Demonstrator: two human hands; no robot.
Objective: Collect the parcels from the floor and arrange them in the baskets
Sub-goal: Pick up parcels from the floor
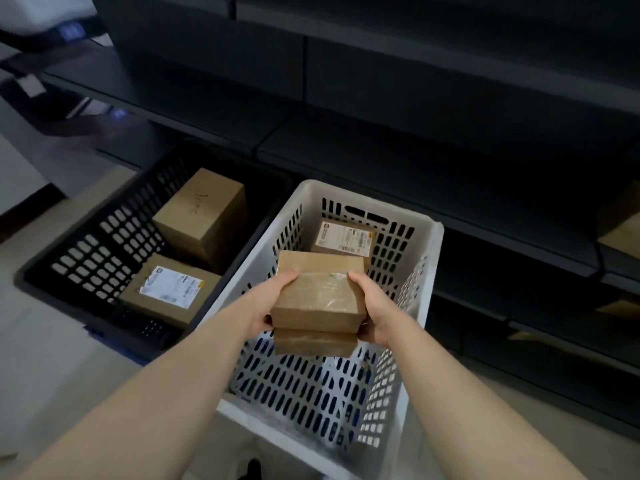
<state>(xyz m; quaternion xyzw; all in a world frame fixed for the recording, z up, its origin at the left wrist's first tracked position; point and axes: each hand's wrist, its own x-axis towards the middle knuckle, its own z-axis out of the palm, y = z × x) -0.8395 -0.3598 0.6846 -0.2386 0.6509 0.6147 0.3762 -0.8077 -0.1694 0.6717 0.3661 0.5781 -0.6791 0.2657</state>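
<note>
I hold a stack of two brown cardboard parcels [318, 299] over the white basket [426, 292]. My left hand [273, 299] grips the stack's left side and my right hand [375, 306] grips its right side. The lower parcel [313, 342] sticks out below the upper one. Inside the white basket, at its far end, lies a labelled parcel [344, 237]. The black basket [86, 251] to the left holds a tall plain brown box [201, 216] and a flat box with a white label [171, 289].
Dark shelving [415, 150] runs behind both baskets, with brown boxes [620, 223] on a low shelf at the right edge. Pale floor [52, 358] lies left of and below the black basket. Another person's blurred figure [52, 64] is at the top left.
</note>
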